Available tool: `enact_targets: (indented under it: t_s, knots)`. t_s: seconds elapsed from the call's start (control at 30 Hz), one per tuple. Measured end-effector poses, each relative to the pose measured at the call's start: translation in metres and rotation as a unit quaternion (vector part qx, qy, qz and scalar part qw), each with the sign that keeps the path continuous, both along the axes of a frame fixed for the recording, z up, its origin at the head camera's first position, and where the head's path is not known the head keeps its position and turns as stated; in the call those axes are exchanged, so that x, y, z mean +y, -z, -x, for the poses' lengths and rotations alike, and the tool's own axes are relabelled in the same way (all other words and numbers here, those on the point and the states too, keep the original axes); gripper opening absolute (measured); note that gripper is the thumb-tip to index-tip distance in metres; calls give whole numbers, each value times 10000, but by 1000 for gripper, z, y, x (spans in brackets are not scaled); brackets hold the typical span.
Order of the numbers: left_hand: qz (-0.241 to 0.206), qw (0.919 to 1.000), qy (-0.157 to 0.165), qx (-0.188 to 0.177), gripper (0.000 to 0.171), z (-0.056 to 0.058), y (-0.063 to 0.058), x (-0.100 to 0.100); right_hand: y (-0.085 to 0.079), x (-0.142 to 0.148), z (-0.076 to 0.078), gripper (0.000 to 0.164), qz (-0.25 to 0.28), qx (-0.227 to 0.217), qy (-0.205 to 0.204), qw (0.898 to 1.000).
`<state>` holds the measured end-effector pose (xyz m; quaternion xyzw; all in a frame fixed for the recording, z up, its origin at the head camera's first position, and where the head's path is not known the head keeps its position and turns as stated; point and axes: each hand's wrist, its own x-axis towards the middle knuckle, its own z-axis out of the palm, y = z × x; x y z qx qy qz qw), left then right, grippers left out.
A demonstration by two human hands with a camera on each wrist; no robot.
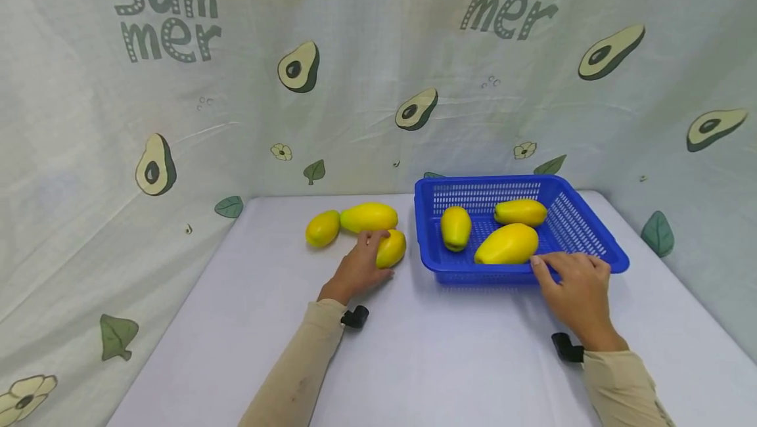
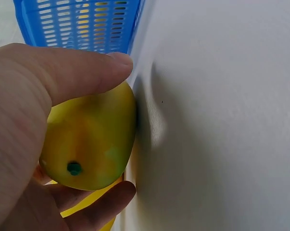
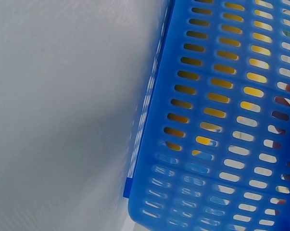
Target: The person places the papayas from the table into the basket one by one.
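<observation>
My left hand grips a yellow mango on the white table. In the left wrist view the thumb lies along one side of the mango and the fingers curl round the other, with its small green stem end showing. Just behind it lie a longer yellow fruit and a rounder one. My right hand holds the front rim of a blue plastic basket near its right corner. The right wrist view shows the basket's slotted wall close up, with the hand itself outside that picture.
Inside the basket are an upright yellow fruit, a large one and a smaller one. A curtain printed with avocados hangs behind the table.
</observation>
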<state>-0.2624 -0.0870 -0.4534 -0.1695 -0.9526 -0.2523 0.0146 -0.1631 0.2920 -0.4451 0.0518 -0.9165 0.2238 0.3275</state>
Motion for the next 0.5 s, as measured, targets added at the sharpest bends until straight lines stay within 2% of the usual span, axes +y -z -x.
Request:
enact_targets:
  t_s: [0.2,0.5]
  knots:
    - [160,9998,-66,-8,84,0,0,5,-2,2,0,31,-22,-48,21,10000]
    - [290,9995,-93,107,80,0,5,2,4,3,0,30,-66,5,-12,10000]
